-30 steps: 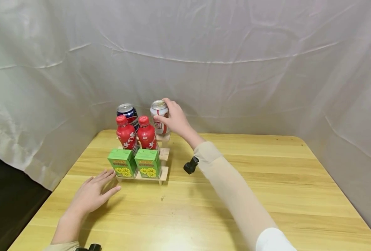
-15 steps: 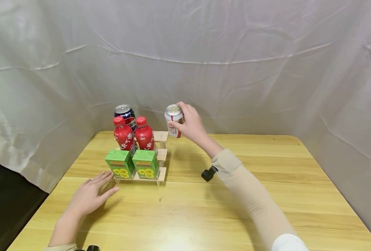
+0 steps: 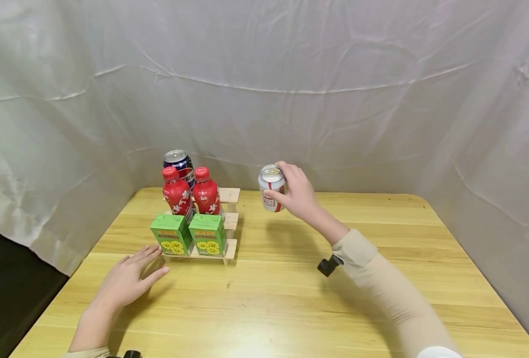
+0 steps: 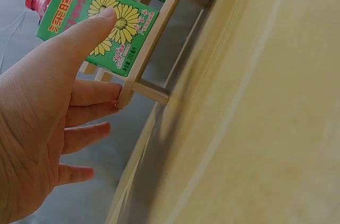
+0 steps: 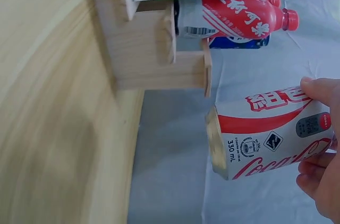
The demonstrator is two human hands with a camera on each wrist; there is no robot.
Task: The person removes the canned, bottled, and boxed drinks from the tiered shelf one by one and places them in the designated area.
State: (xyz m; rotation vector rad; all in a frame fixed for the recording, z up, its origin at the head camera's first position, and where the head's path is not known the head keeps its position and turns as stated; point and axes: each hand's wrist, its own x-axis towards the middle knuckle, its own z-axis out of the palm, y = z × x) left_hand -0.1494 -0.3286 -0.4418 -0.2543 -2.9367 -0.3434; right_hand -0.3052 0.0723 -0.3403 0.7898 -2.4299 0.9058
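Observation:
A white-and-red soda can (image 3: 270,191) is gripped near its top by my right hand (image 3: 301,195), held in the air to the right of a small stepped wooden rack (image 3: 231,195). The right wrist view shows the can's bottom edge apart from the rack and the table. My left hand (image 3: 127,277) lies with fingers extended at the rack's front left corner; in the left wrist view its fingertips reach the wooden edge, with the thumb in front of a green drink carton (image 4: 114,22). Whether the thumb touches the carton I cannot tell.
On the rack's lowest step stand two green cartons (image 3: 208,234). Two red bottles (image 3: 207,194) occupy the middle step, and a dark blue can (image 3: 177,161) is on the top step at left. Grey cloth (image 3: 291,124) hangs behind the wooden table (image 3: 264,293).
My right hand has lifted the white-and-red can off the rack's top step and carried it right, then lower and nearer. My left hand stays by the rack.

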